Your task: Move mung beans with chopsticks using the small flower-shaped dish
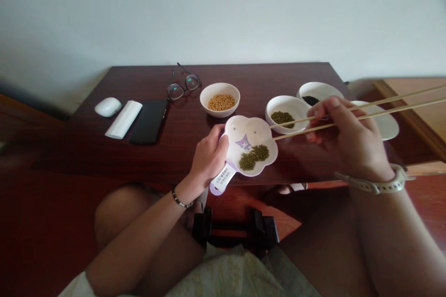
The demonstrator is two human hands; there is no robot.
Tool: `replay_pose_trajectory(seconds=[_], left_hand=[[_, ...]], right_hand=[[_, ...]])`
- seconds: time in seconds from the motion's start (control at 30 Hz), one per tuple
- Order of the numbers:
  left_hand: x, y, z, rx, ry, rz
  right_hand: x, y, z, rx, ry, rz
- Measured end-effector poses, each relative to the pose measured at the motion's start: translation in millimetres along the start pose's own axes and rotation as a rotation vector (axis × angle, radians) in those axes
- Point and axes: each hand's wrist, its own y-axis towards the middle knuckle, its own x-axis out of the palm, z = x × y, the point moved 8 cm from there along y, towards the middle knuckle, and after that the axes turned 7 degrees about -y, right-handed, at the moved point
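Note:
My left hand (210, 153) grips the edge of a white flower-shaped dish (249, 127) with a purple handle and a printed cartoon figure. Green mung beans (254, 157) lie in two touching heaps inside, toward the near side. A pair of long wooden chopsticks (390, 110) is held in my right hand (348, 134), their tips by the dish's right rim. Just beyond the chopsticks stands a white bowl (271, 112) with more mung beans (282, 119). Behind my right hand, another white bowl (325, 87) holds black beans (310, 100), partly hidden.
A bowl (220, 112) of yellow soybeans (221, 102) stands mid-table, with glasses (184, 87) behind it to the left. Further left lie a black phone (149, 123), a white cylinder-like case (124, 119) and a white rounded object (108, 107). A white dish (385, 125) sits at the right.

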Motion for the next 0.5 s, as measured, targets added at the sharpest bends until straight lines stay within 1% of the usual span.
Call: replay_pose_trajectory(seconds=[0.1, 0.13, 0.2, 0.27, 0.37, 0.5], left_hand=[[0.1, 0.9, -1.3, -0.001, -0.001, 0.003], [0.1, 1.0, -1.9, -0.004, 0.001, 0.004], [0.5, 1.1, -2.8, -0.007, 0.002, 0.002], [1.0, 0.8, -3.0, -0.006, 0.003, -0.002], [1.2, 0.5, -2.5, -0.004, 0.002, -0.003], [0.8, 0.6, -1.3, -0.006, 0.012, -0.008]], right_hand=[[39.4, -13.9, 1.9, 0.072, -0.089, -0.275], [49.4, -18.2, 3.8, 0.084, -0.105, -0.338], [62.9, -23.9, 9.3, 0.091, -0.127, -0.405], [68.8, -25.5, 16.1, 0.086, -0.128, -0.414], [69.9, -23.8, 23.6, 0.063, -0.116, -0.389], [67.7, -21.1, 23.3, 0.010, -0.163, -0.347]])
